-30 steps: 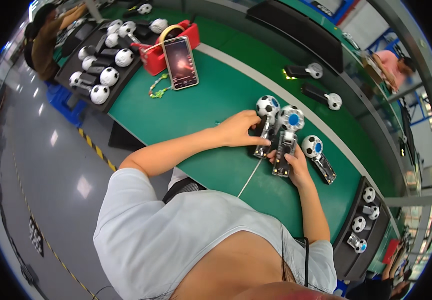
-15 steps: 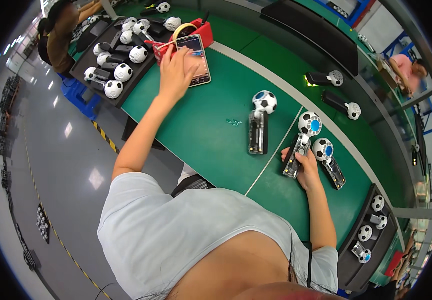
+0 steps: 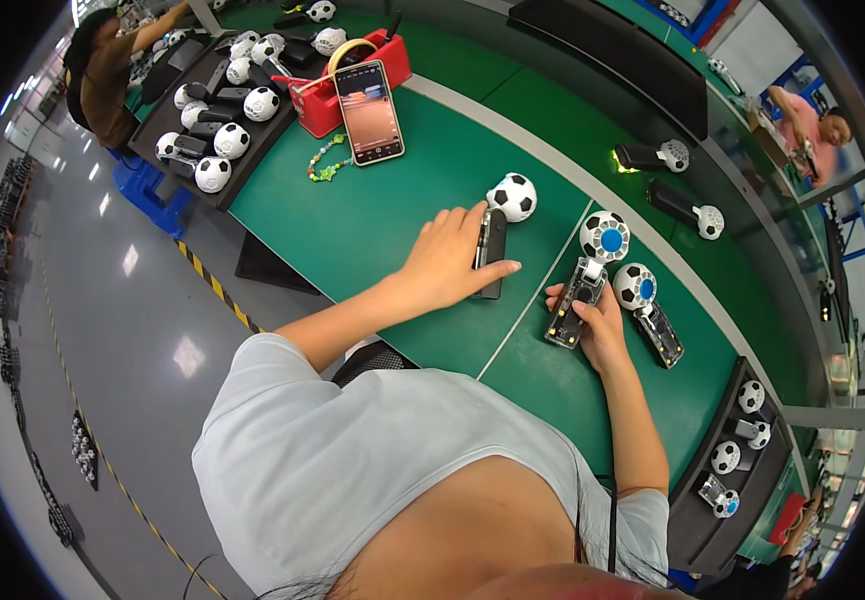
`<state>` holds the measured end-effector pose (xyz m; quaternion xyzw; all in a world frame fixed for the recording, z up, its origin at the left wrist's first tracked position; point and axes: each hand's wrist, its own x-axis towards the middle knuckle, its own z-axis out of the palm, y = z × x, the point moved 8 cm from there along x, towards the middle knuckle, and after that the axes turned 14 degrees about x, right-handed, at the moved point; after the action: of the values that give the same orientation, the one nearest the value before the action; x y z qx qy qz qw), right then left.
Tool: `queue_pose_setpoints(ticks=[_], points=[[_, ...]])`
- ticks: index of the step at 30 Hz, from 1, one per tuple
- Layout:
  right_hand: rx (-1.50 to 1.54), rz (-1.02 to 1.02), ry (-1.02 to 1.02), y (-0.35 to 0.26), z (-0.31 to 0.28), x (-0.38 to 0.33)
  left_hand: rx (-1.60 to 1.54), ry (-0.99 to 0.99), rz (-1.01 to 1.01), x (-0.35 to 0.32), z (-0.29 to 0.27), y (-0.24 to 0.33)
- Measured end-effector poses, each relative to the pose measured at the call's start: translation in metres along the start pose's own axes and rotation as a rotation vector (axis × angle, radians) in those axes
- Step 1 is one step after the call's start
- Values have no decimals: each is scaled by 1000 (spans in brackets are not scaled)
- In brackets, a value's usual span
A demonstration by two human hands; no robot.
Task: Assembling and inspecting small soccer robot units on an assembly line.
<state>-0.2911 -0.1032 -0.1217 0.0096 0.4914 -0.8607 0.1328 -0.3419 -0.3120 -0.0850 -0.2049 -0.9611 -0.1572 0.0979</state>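
Left hand (image 3: 449, 262) touched black-handled soccer-ball device (image 3: 497, 230) on green table (image 3: 302, 235), thumb spread from fingers; couldn't tell if gripping. Right hand (image 3: 600, 325) pinched open-cased soccer-ball device (image 3: 582, 285), right of it. 1 blue-centred spare (image 3: 658, 331) lay farther right; smartphone (image 3: 370, 112), far left.

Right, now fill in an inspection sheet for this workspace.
Surface: green tabletop with a pale seam.
Job's things: three units with football-patterned heads; left unit dark-handled, middle unit and right unit blue-marked.
Clutter: phone, beaded strap, red bin.
Hands: left hand touches the left unit, firmness of grip unclear; right hand holds the middle unit.
Cables: thin dark cord beside the right sleeve, kind unclear.
Surroundings: left tray and right tray hold similar units; people in brown and pink beyond.
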Motion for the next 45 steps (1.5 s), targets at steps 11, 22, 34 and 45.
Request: queue_pose_setpoints(ticks=[11, 22, 34, 45], points=[[14, -19, -20, 2, -6, 0, -514, -130, 13, 6, 14, 39], [47, -13, -26, -6, -6, -3, -1230, -559, 116, 17, 72, 53], [-156, -50, -89, -9, -10, -2, -1189, -689, 251, 20, 71, 54], [-125, -47, -158, -8, -11, -2, -1307, -534, 263, 23, 67, 55]])
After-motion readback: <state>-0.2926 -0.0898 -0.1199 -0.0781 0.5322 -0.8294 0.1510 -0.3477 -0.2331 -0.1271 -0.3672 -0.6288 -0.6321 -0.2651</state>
